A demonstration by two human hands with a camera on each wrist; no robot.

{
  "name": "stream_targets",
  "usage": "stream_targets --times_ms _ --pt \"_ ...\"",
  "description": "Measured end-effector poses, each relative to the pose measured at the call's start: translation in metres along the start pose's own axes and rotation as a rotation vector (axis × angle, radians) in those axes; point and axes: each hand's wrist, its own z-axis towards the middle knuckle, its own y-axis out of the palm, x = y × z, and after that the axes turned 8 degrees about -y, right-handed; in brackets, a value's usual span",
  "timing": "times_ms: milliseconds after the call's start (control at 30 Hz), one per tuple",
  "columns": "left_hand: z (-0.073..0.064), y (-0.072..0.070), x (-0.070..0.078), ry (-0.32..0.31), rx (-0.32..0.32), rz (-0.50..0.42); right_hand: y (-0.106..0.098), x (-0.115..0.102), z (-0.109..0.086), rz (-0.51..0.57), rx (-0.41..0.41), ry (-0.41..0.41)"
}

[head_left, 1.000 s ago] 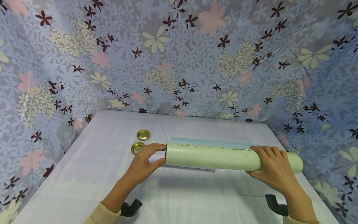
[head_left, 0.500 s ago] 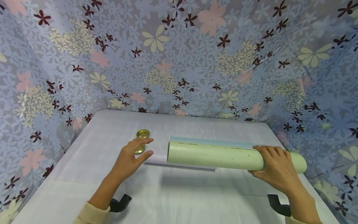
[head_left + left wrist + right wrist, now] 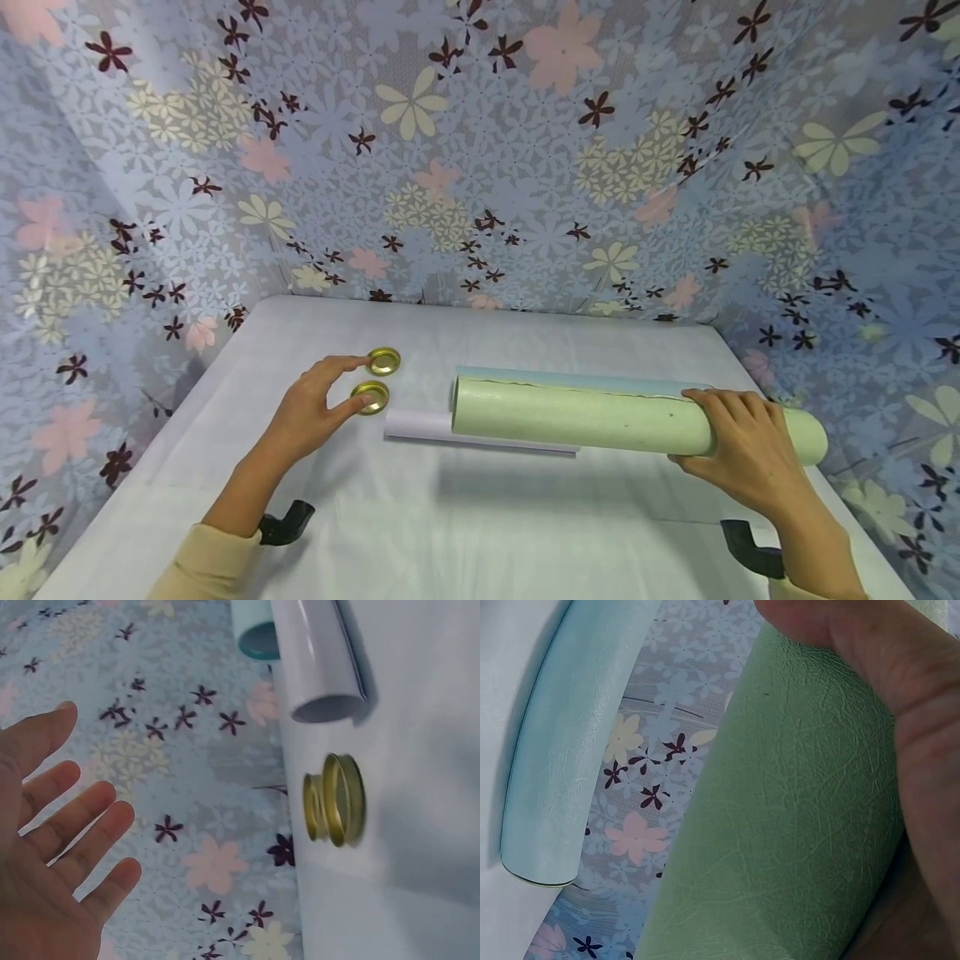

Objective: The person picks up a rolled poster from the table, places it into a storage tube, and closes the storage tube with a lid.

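My right hand [image 3: 742, 446] grips a long pale green tube [image 3: 570, 414] near its right end, thumb below and fingers over the top. The tube hangs level above the table; in the right wrist view its green skin [image 3: 780, 795] looks finely wrinkled. Two round gold lids [image 3: 383, 363] lie on the table left of the tube, one behind the other. My left hand [image 3: 303, 412] is nearest to them, thumb and forefinger apart, overlapping the lids in the head view. The left wrist view shows that hand [image 3: 64, 847] with fingers spread, holding nothing, and the lids [image 3: 345, 801] apart from it.
A lavender tube [image 3: 420, 425] and a light blue tube [image 3: 525, 375] lie on the white-covered table [image 3: 480, 533], partly hidden behind the green one. Floral cloth [image 3: 480, 167] hangs behind and at both sides. Black curved pieces [image 3: 287, 525] sit at both wrists.
My left hand has let go of the green tube's left end and moved left to the gold lids. The right hand still holds the tube, which has shifted slightly right.
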Motion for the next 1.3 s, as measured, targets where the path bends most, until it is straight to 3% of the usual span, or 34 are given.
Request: stream_targets --times_ms 133,367,800,1300 --pt "0.004 0.003 -0.008 -0.028 -0.044 0.036 0.0 0.001 -0.001 -0.002 0.001 -0.004" --pt "0.014 0.014 -0.03 -0.087 -0.183 0.097 0.0 0.003 -0.002 -0.003 0.008 -0.012" --pt "0.029 0.034 -0.056 -0.091 -0.355 0.162 0.0 0.003 -0.006 0.004 0.013 -0.01" --pt "0.038 0.053 -0.067 -0.064 -0.402 0.236 0.0 0.003 -0.008 0.002 0.018 -0.008"
